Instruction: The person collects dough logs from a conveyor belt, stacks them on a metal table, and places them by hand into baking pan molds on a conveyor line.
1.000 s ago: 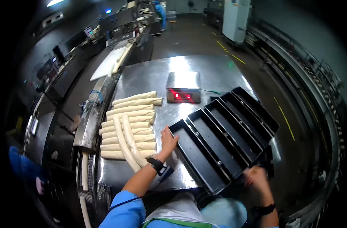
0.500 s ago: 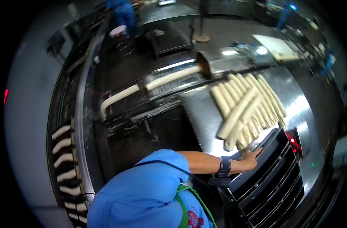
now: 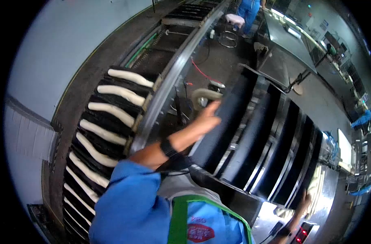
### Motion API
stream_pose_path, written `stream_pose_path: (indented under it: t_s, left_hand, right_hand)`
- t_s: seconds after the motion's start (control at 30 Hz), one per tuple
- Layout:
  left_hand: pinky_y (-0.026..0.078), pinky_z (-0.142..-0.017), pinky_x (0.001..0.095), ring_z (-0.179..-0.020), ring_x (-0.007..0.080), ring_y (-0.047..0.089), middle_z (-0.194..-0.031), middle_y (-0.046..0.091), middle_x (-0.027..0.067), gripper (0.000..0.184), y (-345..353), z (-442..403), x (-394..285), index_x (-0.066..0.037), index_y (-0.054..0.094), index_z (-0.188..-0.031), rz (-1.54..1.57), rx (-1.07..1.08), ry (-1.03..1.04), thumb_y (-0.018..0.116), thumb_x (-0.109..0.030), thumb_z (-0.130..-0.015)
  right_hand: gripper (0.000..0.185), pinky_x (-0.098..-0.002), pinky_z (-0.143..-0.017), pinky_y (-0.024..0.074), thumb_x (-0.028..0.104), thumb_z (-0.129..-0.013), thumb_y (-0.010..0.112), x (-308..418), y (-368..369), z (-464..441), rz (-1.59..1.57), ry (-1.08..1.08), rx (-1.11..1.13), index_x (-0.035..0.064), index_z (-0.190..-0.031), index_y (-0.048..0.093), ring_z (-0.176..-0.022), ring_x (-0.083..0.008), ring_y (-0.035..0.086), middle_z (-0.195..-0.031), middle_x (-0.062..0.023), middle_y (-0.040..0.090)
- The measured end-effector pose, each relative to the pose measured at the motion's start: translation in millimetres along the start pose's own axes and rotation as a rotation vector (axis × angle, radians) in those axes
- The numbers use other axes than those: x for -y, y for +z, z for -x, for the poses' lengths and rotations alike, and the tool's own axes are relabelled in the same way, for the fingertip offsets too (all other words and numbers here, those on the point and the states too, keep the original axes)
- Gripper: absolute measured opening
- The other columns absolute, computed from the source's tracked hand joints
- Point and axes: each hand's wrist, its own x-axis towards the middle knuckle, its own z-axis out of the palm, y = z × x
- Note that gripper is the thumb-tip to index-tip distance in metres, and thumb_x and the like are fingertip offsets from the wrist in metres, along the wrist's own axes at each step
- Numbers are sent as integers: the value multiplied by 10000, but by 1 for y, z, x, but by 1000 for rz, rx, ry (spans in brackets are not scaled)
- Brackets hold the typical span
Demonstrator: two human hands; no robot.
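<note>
A black channelled baking tray (image 3: 250,140) with metal strips between its troughs stretches in front of me, its troughs bare. My left hand (image 3: 201,122) is closed on the tray's left edge, thumb and fingers at the rim, slightly blurred. At the far right end, my right hand (image 3: 303,203) grips the opposite edge, with part of it hidden. Behind the right hand, several pale dough rolls (image 3: 318,189) lie on a steel table (image 3: 329,203), partly covered by the tray.
To my left, a conveyor (image 3: 167,97) carries black trays with long pale dough strips (image 3: 122,94) in their troughs. A steel rail runs along its side. Farther back are a stool (image 3: 235,19), a person in blue (image 3: 249,14) and a steel table (image 3: 286,36). A scale-like red display (image 3: 302,232) sits at lower right.
The view has swung left toward the conveyor. The black tray, earlier beside the dough rolls at right, is now raised across my front between both hands.
</note>
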Motion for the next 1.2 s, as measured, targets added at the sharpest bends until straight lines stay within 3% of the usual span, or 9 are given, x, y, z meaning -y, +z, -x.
stream_pose_path:
  t_s: [0.23, 0.43, 0.6, 0.67, 0.73, 1.0, 1.1, 1.17, 1.2]
  left_hand:
    - [392, -769, 235, -955, 189, 469, -1090, 467, 97, 642, -203, 119, -41, -6, 322, -1208, 21, -726, -120, 387, 42, -571]
    - [424, -695, 265, -889, 223, 500, -1003, 517, 94, 682, -291, 152, -25, -47, 386, -1140, 42, -1194, -186, 428, 41, -465]
    - [392, -760, 308, -876, 228, 458, -1033, 455, 104, 686, -313, 18, -18, -57, 311, -1192, 226, -1318, 28, 489, 27, -534]
    - [379, -768, 314, -885, 236, 447, -1033, 451, 129, 650, -335, -53, 2, -31, 321, -1177, 66, -1422, -75, 519, -3, -559]
    - [374, -768, 313, -864, 233, 442, -1005, 465, 144, 578, -372, -93, 35, 25, 370, -1110, -178, -1485, -100, 554, -40, -566]
    - [297, -440, 261, -473, 121, 338, -667, 390, 51, 331, -350, -151, -8, 9, 450, -860, -779, -624, 110, 587, -233, -680]
    - [228, -371, 239, -409, 112, 252, -553, 266, -3, 329, -349, -207, -22, -53, 394, -728, 355, -899, -390, 601, -306, -687]
    - [256, -436, 242, -535, 106, 296, -624, 256, 9, 335, -351, -243, -21, -64, 391, -736, 499, -842, -270, 603, -317, -681]
    - [196, -711, 283, -863, 168, 258, -934, 282, 87, 487, -359, -255, -16, 6, 347, -959, 370, -795, -282, 565, -354, -713]
  right_hand:
    - [374, -397, -486, 339, 345, -737, 554, 330, 233, -129, -12, -665, 189, -17, -649, 523, -492, -303, 444, -554, -201, 463]
    - [311, -411, -681, 416, 352, -740, 530, 617, 393, -176, 36, -1010, 628, 48, -800, 561, -843, -318, 503, -894, -160, 540]
    - [594, -479, -853, 310, 419, -749, 499, 550, 431, -114, -151, -1088, 386, 149, -1230, 279, -1099, -359, 310, -1270, -148, 249]
    - [761, -560, -935, 128, 576, -664, 506, 464, 427, -80, 144, -1073, 915, 163, -1263, 283, -1204, -368, 157, -1299, -129, 219]
    - [563, -545, -940, 131, 512, -708, 500, 440, 393, -58, 116, -1326, 952, 171, -1153, 448, -1216, -351, 141, -1265, -116, 289]
    - [462, -475, -938, 216, 351, -739, 542, 417, 344, -88, 99, -974, 557, 126, -1130, 442, -1194, -329, 200, -1262, -118, 286]
    - [560, -461, -935, 223, 368, -706, 579, 338, 324, -113, 38, -831, 720, 131, -1179, 398, -1182, -341, 221, -1271, -141, 272]
    - [656, -477, -950, 198, 371, -670, 612, 289, 297, -115, 153, -802, 921, 140, -1222, 341, -1183, -340, 224, -1258, -149, 288]
    - [663, -463, -943, 210, 337, -650, 623, 281, 282, -115, 139, -828, 865, 128, -1215, 345, -1163, -341, 256, -1232, -149, 322]
